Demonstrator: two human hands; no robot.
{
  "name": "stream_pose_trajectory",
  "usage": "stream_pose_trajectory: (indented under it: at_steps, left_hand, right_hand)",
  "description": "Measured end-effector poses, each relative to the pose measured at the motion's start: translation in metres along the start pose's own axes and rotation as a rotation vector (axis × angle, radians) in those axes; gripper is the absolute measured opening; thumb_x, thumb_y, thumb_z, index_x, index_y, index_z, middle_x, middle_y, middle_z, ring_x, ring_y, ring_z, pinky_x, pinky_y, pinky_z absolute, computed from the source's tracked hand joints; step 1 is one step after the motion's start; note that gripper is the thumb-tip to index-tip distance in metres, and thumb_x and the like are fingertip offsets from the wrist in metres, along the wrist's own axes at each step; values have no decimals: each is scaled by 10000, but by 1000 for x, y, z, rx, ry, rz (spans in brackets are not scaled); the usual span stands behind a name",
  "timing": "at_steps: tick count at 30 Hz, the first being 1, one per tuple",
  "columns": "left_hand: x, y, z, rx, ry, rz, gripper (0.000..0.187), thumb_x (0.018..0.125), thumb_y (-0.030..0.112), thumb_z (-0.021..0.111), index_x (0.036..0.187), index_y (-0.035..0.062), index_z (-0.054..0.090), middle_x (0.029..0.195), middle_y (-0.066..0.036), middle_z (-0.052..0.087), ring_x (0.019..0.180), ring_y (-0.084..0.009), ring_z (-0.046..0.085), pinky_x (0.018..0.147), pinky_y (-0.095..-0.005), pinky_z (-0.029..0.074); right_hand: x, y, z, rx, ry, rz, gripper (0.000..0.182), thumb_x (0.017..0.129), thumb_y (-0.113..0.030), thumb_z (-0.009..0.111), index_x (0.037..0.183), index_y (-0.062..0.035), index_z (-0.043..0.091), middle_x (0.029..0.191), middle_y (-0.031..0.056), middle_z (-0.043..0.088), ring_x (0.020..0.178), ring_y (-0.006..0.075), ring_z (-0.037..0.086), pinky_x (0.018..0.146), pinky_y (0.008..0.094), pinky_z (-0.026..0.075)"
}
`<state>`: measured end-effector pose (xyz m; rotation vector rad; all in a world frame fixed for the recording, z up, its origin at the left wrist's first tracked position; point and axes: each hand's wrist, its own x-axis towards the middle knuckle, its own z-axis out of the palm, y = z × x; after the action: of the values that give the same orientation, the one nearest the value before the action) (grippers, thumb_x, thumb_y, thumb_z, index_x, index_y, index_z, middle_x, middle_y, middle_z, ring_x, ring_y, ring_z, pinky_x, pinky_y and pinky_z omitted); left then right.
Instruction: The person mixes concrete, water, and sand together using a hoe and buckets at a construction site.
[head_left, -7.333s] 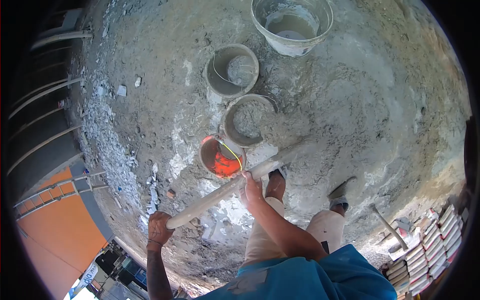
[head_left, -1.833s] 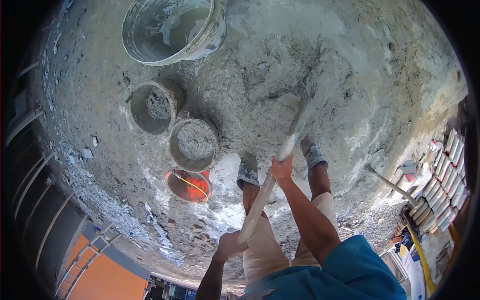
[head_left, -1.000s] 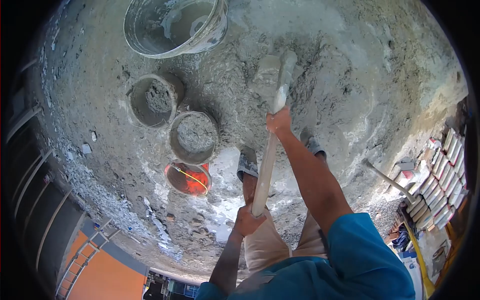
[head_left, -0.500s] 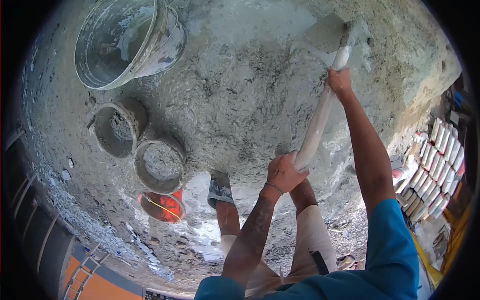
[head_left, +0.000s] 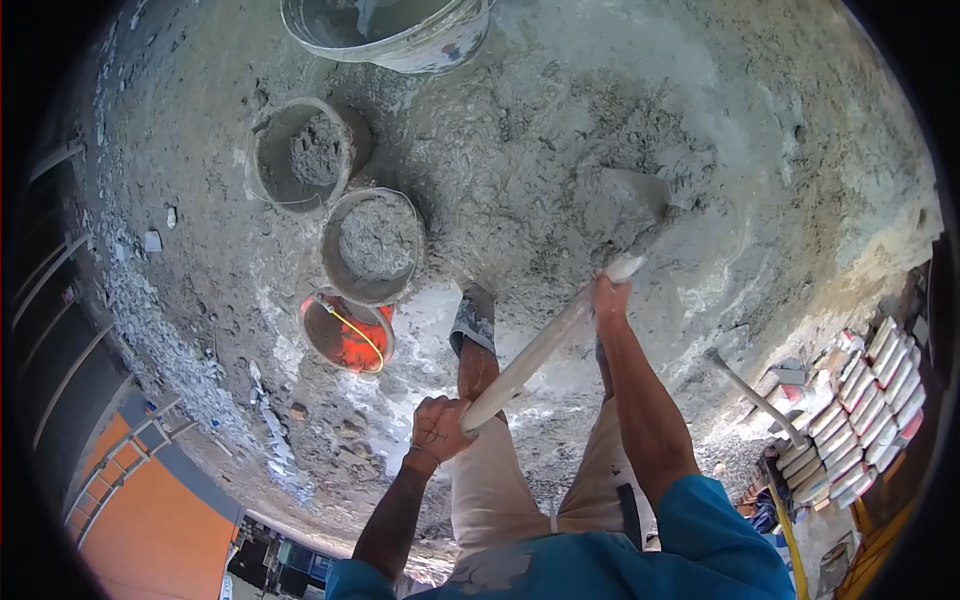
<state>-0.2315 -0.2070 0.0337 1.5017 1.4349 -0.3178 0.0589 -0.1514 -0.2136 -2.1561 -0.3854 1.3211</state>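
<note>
A long pale-handled hoe (head_left: 530,355) slants across the view. My left hand (head_left: 440,430) is closed round the rear end of its handle, low and in front of my body. Further up, near the blade, my right hand (head_left: 611,296) wraps the same handle. The mud-coated hoe blade (head_left: 637,197) rests against wet grey mortar (head_left: 520,160) spread on the ground. Left of the mortar stand two grey buckets, one partly filled (head_left: 268,160) and one holding more mortar (head_left: 375,240). An orange bucket (head_left: 350,335) with a yellow handle stands below them.
A large white tub (head_left: 420,50) stands at the top edge. My boot (head_left: 474,318) is beside the mortar. Stacked bags (head_left: 860,410) and another long-handled tool (head_left: 755,400) lie at right. A ladder (head_left: 125,460) and an orange surface (head_left: 165,510) show at lower left.
The hoe has been drawn back toward me, its blade moving from the far right down into the mortar. Both hands came nearer, the left shifting leftward. The camera view has shifted too.
</note>
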Motion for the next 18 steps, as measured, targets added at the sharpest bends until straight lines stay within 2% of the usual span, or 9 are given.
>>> stream_pose_trajectory:
  at_steps: [1, 2, 5, 7, 9, 11, 13, 15, 18]
  left_hand:
    - [-22, -21, 6, 27, 135, 19, 230, 523, 255, 662, 702, 128, 590, 684, -50, 569, 663, -234, 527, 628, -355, 398]
    - [-45, -41, 13, 44, 118, -41, 206, 521, 232, 664, 684, 130, 589, 669, -53, 567, 651, -235, 521, 618, -361, 396]
    - [-118, -39, 18, -59, 34, -169, 203, 511, 213, 664, 666, 106, 588, 601, -73, 561, 589, -255, 555, 560, -362, 446]
    - [-156, -14, 39, -170, -93, -315, 209, 546, 243, 638, 694, 102, 597, 655, -96, 593, 612, -259, 587, 595, -366, 469]
    - [-147, 29, 43, -246, -242, -386, 324, 583, 313, 622, 814, 90, 575, 690, -105, 600, 638, -276, 590, 603, -366, 472]
    - [-102, 72, 46, -391, -148, -272, 372, 628, 364, 588, 819, 50, 531, 689, -133, 577, 644, -308, 575, 596, -392, 458]
    - [-64, 112, 40, -547, -136, -381, 384, 619, 337, 593, 813, 15, 513, 679, -165, 574, 662, -319, 575, 619, -402, 455]
    - [-47, 132, 58, -657, 5, -425, 368, 617, 314, 597, 813, 13, 515, 667, -165, 574, 651, -321, 576, 618, -405, 456]
    - [-21, 146, 73, -807, 232, -473, 315, 607, 250, 606, 794, 9, 526, 642, -161, 571, 622, -328, 573, 612, -404, 453]
  right_hand:
    - [-45, -24, 14, 114, 22, 70, 443, 744, -22, 513, 1133, 27, 307, 998, 159, 455, 770, 221, 522, 600, 359, 471]
    - [-99, -63, 40, 234, 46, 130, 451, 745, -24, 515, 1135, 31, 296, 1009, 169, 447, 783, 239, 522, 629, 369, 470]
    - [-178, -45, 44, 140, -48, -23, 478, 726, -74, 558, 1101, 48, 287, 1013, 208, 438, 811, 249, 531, 618, 350, 476]
    - [-168, -7, 46, -5, -87, -173, 473, 717, -80, 566, 1081, 52, 295, 993, 216, 449, 824, 251, 537, 601, 340, 478]
    - [-148, 3, 45, -264, -133, 36, 398, 708, -64, 556, 1015, 58, 335, 894, 207, 499, 725, 251, 573, 487, 317, 472]
    - [-86, -19, 62, -329, -267, 246, 349, 700, -53, 550, 968, 66, 362, 787, 192, 526, 600, 257, 582, 415, 327, 442]
    - [-48, -51, 70, -401, -358, 194, 319, 703, -53, 547, 943, 69, 375, 733, 174, 519, 475, 225, 545, 359, 333, 415]
    - [-50, -106, 84, -423, -409, -31, 348, 709, -61, 548, 973, 60, 356, 735, 162, 510, 488, 198, 534, 376, 324, 420]
    - [-48, -161, 112, -449, -494, -171, 310, 751, -73, 521, 1007, -9, 359, 799, 100, 511, 557, 158, 515, 436, 291, 447]
